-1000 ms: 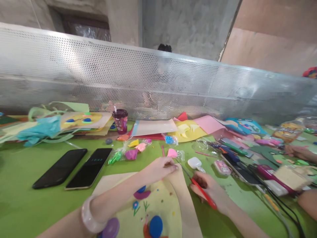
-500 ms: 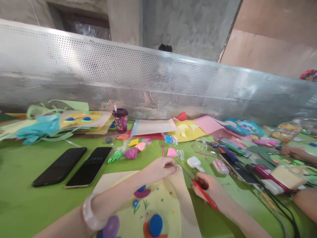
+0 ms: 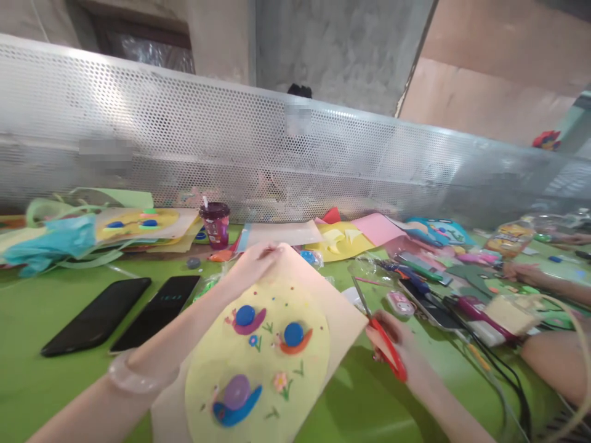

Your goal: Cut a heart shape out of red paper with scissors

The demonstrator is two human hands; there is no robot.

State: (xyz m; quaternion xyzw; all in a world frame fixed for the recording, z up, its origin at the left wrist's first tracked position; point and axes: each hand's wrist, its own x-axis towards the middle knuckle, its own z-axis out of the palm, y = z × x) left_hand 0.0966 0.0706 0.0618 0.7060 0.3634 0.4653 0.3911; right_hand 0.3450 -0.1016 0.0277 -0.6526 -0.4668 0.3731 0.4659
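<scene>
My left hand (image 3: 258, 261), with a pale bangle at its wrist, pinches the top corner of a cream paper sheet (image 3: 344, 311) and holds it tilted up off the table. A yellow oval (image 3: 265, 357) on the sheet carries clay snails with round blue and purple shells, plus small clay flowers and leaves. My right hand (image 3: 397, 344) is closed round red-handled scissors (image 3: 385, 347). Their blades point up and away, beside the sheet's right corner. Whether the blades touch the paper I cannot tell.
Two phones (image 3: 96, 315) lie left on the green table (image 3: 28, 314). Behind stand a purple cup (image 3: 215, 224) and coloured papers (image 3: 341, 240). Cables, a pink case (image 3: 399, 303) and a dark phone (image 3: 429, 306) lie right, near another person's arm (image 3: 554, 283). A perforated metal panel (image 3: 207, 135) runs behind.
My left hand has lifted the sheet's corner up and to the left, so more of the clay picture shows. The scissors stay in my right hand, now lying right of the sheet's corner.
</scene>
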